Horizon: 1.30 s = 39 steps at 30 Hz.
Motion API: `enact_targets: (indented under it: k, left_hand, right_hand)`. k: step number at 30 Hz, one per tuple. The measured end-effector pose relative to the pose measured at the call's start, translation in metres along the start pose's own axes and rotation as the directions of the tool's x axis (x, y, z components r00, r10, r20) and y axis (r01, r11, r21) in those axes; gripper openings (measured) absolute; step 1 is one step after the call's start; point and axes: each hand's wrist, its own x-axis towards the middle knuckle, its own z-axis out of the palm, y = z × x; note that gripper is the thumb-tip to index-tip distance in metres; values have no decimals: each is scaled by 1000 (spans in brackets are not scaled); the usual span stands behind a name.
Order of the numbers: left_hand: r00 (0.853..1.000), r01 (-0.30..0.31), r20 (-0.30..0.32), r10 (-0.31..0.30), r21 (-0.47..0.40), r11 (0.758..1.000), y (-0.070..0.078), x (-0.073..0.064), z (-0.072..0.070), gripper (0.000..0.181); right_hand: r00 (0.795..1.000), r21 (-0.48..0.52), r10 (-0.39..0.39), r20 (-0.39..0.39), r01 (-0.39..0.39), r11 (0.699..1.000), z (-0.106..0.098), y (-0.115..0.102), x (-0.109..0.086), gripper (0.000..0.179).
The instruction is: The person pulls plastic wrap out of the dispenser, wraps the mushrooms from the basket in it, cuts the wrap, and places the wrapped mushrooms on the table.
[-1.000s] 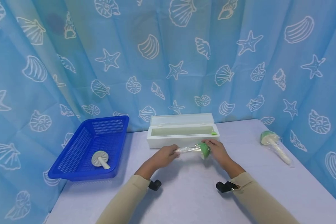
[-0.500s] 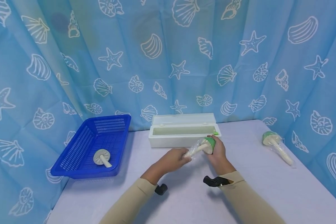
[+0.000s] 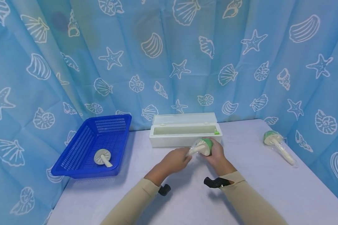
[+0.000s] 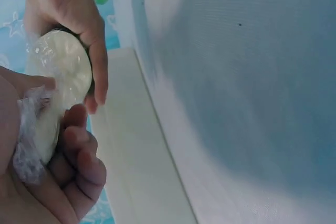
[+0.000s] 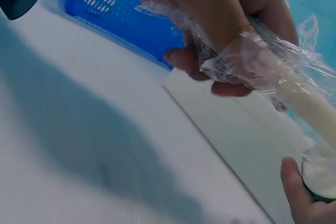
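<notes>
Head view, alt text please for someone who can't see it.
A person's left hand and right hand hold a plastic-wrapped, green-capped mushroom shape before an open white box. A blue basket at left holds a second one; a third one lies at right.

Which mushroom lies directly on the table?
In head view, the rightmost mushroom. The leftmost mushroom is in the basket; the middle mushroom is in the hands.

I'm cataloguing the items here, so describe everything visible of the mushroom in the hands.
The mushroom has a green cap, whitish underside and whitish stem, in clear, crinkled plastic wrap. Held in front of the white box, it slants, cap toward the right hand, which holds the cap; the left hand grips the stem.
</notes>
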Motion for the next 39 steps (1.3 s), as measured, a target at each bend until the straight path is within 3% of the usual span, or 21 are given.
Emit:
enact_targets:
  k: [4, 7, 8, 11, 15, 19, 23, 27, 30, 34, 36, 39]
  left_hand:
    - [1000, 10, 19, -9, -41, 999, 0, -5, -4, 35]
    - [999, 0, 41, 6, -146, 989, -1, -7, -10, 30]
    - [999, -7, 44, 16, -184, 983, -1, -8, -12, 30]
    - [998, -34, 37, 46, -271, 962, 0, -8, -16, 31]
    - [998, -44, 37, 57, -289, 956, 1, -7, -14, 30]
    - [997, -38, 54, 50, -204, 978, 1, -6, -5, 31]
    - [999, -26, 34, 27, -32, 999, 1, -7, 3, 35]
    - [998, -30, -42, 39, 184, 982, 1, -6, 9, 34]
    - [989, -38, -124, 85, 341, 939, 1, -5, 12, 29]
    - [970, -29, -201, 134, 454, 891, -1, -5, 13, 20]
    - [970, -37, -196, 144, 468, 883, -3, -7, 12, 21]
    - [979, -65, -141, 145, 461, 885, -5, -9, 11, 25]
  right_hand:
    - [998, -155, 66, 6, -64, 986, -6, -1, -1, 49]
    - [996, -241, 53, 74, -34, 970, -9, -2, -1, 47]
    - [994, -238, 37, 107, -10, 971, -10, -2, -1, 44]
    - [979, -97, -12, 202, 33, 995, -9, -2, -3, 29]
    - [989, 44, -50, 142, 44, 998, -2, 1, -5, 15]
    - [997, 11, -76, 2, 76, 997, 5, 4, -4, 21]
    - [991, -54, -109, -82, 105, 993, 8, 7, -2, 22]
    - [984, -75, -132, -121, 123, 990, 8, 10, 0, 18]
    - [991, -48, -117, -62, 114, 992, 6, 13, -1, 18]
    - [991, -78, -32, 133, 43, 996, -1, 15, -5, 19]
    - [973, -137, 18, 231, 15, 990, -7, 13, -7, 23]
    - [939, -232, 35, 342, 48, 972, -14, 13, -8, 29]
